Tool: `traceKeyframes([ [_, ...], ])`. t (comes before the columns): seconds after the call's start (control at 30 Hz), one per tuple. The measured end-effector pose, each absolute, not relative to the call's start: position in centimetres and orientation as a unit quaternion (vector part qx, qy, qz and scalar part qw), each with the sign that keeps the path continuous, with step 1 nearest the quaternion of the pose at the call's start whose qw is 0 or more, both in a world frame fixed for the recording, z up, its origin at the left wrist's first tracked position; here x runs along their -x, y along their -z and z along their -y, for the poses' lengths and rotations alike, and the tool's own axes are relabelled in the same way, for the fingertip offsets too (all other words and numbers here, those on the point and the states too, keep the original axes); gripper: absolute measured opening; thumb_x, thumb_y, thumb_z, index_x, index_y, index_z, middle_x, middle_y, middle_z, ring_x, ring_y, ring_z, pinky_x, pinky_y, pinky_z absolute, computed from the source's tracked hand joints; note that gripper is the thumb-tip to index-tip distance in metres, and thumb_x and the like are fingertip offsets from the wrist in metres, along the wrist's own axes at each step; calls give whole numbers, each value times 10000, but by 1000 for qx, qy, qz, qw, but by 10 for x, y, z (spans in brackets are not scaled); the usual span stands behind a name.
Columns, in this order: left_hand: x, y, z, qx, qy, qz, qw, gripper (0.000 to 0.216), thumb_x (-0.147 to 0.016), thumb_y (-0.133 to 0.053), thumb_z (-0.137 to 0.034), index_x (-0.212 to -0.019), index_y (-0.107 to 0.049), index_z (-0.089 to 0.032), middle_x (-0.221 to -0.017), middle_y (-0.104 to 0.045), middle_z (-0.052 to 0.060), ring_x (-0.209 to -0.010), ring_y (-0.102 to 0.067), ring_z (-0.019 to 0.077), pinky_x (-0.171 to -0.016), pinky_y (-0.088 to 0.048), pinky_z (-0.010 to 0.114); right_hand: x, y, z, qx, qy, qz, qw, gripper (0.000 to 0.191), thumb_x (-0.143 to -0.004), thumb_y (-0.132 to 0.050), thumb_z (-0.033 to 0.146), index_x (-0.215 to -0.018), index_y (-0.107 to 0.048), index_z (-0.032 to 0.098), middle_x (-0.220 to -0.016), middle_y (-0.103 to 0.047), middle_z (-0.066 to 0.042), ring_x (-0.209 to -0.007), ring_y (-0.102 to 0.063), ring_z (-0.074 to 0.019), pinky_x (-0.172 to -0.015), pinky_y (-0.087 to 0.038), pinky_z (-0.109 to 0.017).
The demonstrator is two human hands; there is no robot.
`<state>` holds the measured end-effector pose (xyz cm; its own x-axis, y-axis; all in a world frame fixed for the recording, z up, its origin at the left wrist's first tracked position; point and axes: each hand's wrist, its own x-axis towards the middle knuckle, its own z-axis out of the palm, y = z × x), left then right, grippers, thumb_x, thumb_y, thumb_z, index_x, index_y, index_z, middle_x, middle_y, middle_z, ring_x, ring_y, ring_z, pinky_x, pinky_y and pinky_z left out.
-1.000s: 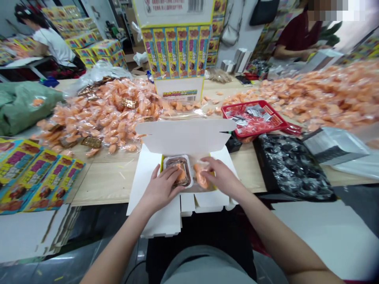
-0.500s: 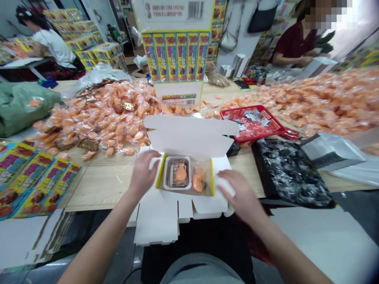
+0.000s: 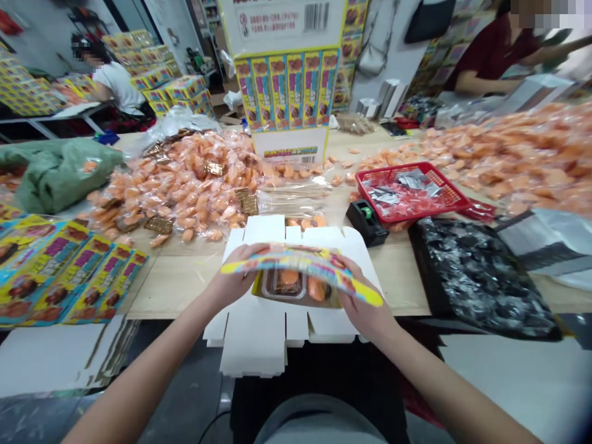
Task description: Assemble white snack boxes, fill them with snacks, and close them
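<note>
In front of me a small cardboard box stands on white flat cartons [image 3: 254, 339], its colourful printed lid [image 3: 296, 259] bent down part way over the opening. My left hand [image 3: 235, 271] grips the lid's left end, fingers partly hidden behind it. At the other end, my right hand [image 3: 363, 302] is closed around the lid's edge and the box side. Under the lid, a clear plastic tray [image 3: 268, 291] holds a brown packet and an orange piece. Beside that tray lie orange pieces [image 3: 317, 288] in clear wrap.
Heaps of wrapped orange pieces [image 3: 185, 185] cover the table behind. A red basket [image 3: 416, 213] of sachets, a black tape dispenser [image 3: 365, 225] and a black tray [image 3: 481, 277] of wrapped dark items stand right. Printed boxes [image 3: 69, 277] lie left; a tall box stack [image 3: 289, 92] rises behind. Two people work nearby.
The lid stood upright with its white inside showing; now it is tipped towards me, printed side visible. Both hands have moved from beside the box onto the lid's ends.
</note>
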<state>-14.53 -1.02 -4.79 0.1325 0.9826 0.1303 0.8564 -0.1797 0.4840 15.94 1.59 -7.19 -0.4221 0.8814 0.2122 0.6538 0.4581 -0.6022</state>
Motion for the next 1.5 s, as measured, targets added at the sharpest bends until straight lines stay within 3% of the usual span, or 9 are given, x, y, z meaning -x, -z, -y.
traceKeyframes([
  [0.2,162,96,68,-821,-146,-533,141,811,-851,-602,-420,-1536,-196,-263,-1575,-267,159,-1462,-239,336,-1171,-251,540,-195,126,16,391,-126,886,214,675,-852,-599,336,-1472,-352,234,-1256,-549,-173,-1167,-550,-348,-900,-523,-503],
  [0.33,158,78,53,-793,-220,-537,184,604,-915,-502,-427,-1469,-352,-238,-1530,-386,136,-1470,-232,313,-1181,-227,556,-194,108,-11,310,-145,901,267,707,-891,-579,317,-1506,-242,223,-1525,-330,-173,-1451,-233,-350,-1087,-391,-566],
  [0.47,158,46,13,-673,-327,-561,355,636,-801,-654,-522,-1333,-474,-223,-1381,-555,142,-1324,-473,351,-1050,-447,514,-176,70,-61,331,-340,836,273,502,-849,-648,400,-1289,-509,203,-1281,-603,-138,-1188,-575,-300,-985,-499,-506],
  [0.6,156,56,-8,-514,-422,-590,458,703,-655,-785,-529,-1192,-469,-202,-1205,-654,127,-1075,-651,305,-879,-565,436,-171,45,-111,337,-491,767,240,525,-868,-586,456,-1315,-498,193,-1254,-616,-119,-1076,-628,-239,-864,-556,-402],
  [0.9,157,75,-11,-483,-435,-591,478,628,-694,-784,-493,-1142,-439,-221,-1202,-645,103,-1074,-657,277,-861,-570,401,-124,-37,-154,384,-197,891,143,221,-888,-455,230,-834,-665,188,-679,-653,-14,-592,-582,-147,-571,-414,-255],
  [1.07,146,79,-15,-491,-461,-594,441,607,-706,-763,-508,-1130,-448,-208,-1149,-652,92,-1047,-660,271,-879,-559,414,-125,-13,-133,377,-63,902,201,229,-942,-440,249,-871,-647,183,-739,-671,-36,-661,-607,-163,-610,-422,-265],
  [1.27,161,68,-10,-578,-524,-560,279,654,-855,-542,-574,-1384,-322,-257,-1301,-532,123,-1152,-591,240,-903,-543,407,-154,46,-84,288,41,906,308,379,-967,-473,343,-1297,-502,159,-943,-686,-102,-845,-634,-233,-739,-520,-359],
  [1.4,183,14,-6,-739,-303,-601,6,332,-901,-501,-480,-1044,-653,-222,-1005,-659,97,-1007,-616,244,-887,-499,399,-154,53,-70,277,88,899,327,443,-934,-551,321,-1321,-433,140,-900,-671,-99,-791,-632,-240,-679,-534,-367],
  [1.5,178,-21,-10,-736,-147,-660,25,336,-943,-405,-394,-1038,-681,-228,-866,-703,68,-813,-650,222,-719,-495,335,-149,51,-73,278,86,900,326,427,-930,-552,322,-1307,-454,147,-929,-683,-108,-822,-648,-257,-688,-538,-382],
])
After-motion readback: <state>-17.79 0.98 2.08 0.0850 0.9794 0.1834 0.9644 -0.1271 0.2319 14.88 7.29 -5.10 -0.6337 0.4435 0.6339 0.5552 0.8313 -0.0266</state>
